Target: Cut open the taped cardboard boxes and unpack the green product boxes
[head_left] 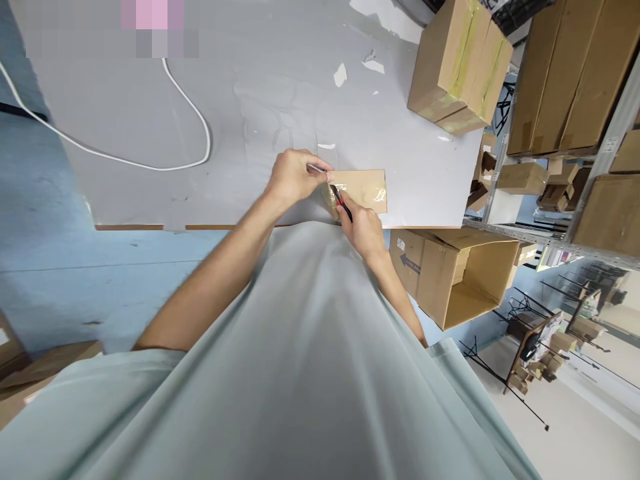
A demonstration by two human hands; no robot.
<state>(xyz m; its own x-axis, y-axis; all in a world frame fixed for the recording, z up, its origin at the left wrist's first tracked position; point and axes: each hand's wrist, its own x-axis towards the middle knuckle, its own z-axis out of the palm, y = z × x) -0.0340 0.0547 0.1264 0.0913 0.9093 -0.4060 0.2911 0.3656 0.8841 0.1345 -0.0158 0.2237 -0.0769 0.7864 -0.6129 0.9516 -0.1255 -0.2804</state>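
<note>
A small cardboard box (363,183) with shiny clear tape on it lies near the front edge of the grey table (240,193). My left hand (295,175) is at the box's left end, its fingers pinched on the edge or tape there; exactly what lies between the fingertips is too small to make out. My right hand (364,230) is closed around a red and black utility knife (343,204). The knife's tip points up and left, at the taped left end of the box, close to my left fingertips.
White paper scraps (341,75) lie farther back. Two taped cartons (457,73) stand at the table's back right. A white cable (150,167) curves across the left. Below the right edge sits an open carton (450,273), beside shelving (575,193) holding boxes.
</note>
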